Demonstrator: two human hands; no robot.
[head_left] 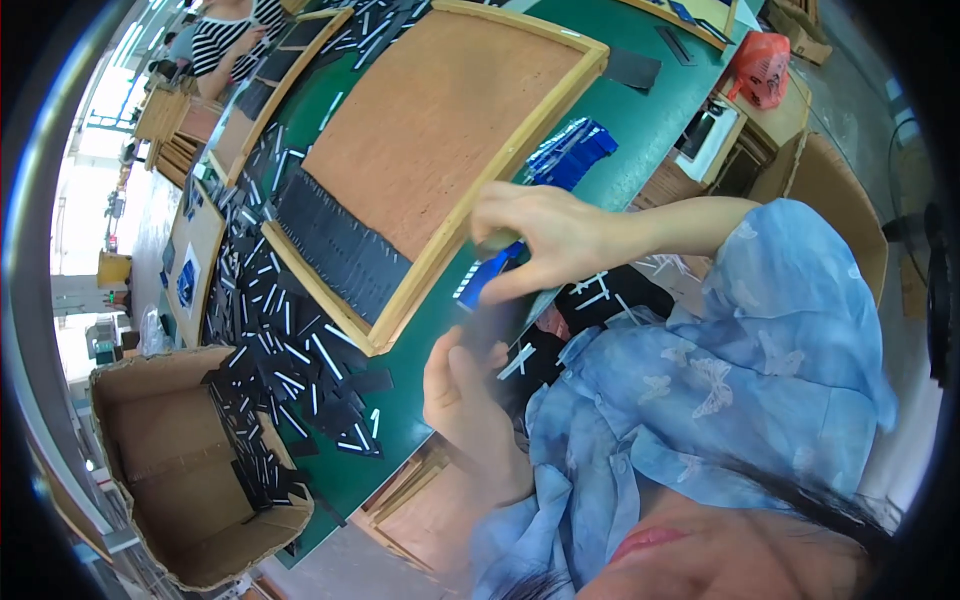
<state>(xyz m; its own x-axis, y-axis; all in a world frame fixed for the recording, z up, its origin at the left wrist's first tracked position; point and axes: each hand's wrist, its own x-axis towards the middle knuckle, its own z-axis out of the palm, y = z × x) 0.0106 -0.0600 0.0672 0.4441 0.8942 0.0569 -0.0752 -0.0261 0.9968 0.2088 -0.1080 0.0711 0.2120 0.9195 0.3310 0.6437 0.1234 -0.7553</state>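
Observation:
My right hand [545, 235] is closed on a small blue strip [486, 278] with white marks along one edge, pinched between thumb and fingers. Just below it, my left hand [465, 390] has its fingers bent round a dark flat piece [497, 322], which is blurred and partly hidden. Both hands are over the table's near edge, beside a wood-framed board [450, 110]. Black cards [340, 245] lie in overlapping rows at that board's left end. A pile of blue strips [570, 152] rests on the green table beyond my right hand.
Loose black pieces with white strips [285, 330] cover the left of the green table [405, 425]. A cardboard box [150, 440] stands at lower left. Another person [235, 45] is at the far left near a second framed board [275, 85]. A red bag [762, 70] sits at right.

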